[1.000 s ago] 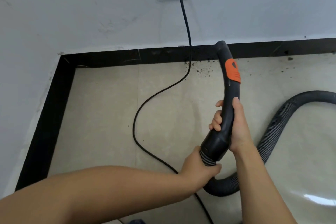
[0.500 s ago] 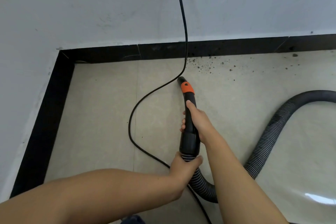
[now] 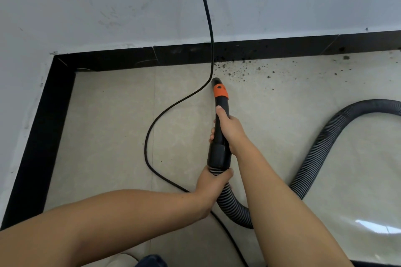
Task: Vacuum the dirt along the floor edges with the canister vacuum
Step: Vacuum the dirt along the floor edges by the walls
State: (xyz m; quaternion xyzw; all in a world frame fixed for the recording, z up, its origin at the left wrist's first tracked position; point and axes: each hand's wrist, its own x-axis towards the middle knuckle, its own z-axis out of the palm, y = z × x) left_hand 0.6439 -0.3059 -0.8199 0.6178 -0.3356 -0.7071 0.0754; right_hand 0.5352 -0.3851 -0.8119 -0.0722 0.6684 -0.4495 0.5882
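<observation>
Pale floor tiles meet a black skirting, dirt scattered along it far right. Right hand grips the nozzle, left hand the hose. Best sweep the tip rightward, hugging the skirting, clear of the cord.

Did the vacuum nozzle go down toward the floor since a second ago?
Yes. The vacuum nozzle dropped from overlapping the black baseboard to low beside the power cord, short of the dirt. Both hands grip the vacuum.

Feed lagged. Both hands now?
Left hand: gripping the hose by its cuff.
Right hand: gripping the nozzle handle.
</observation>
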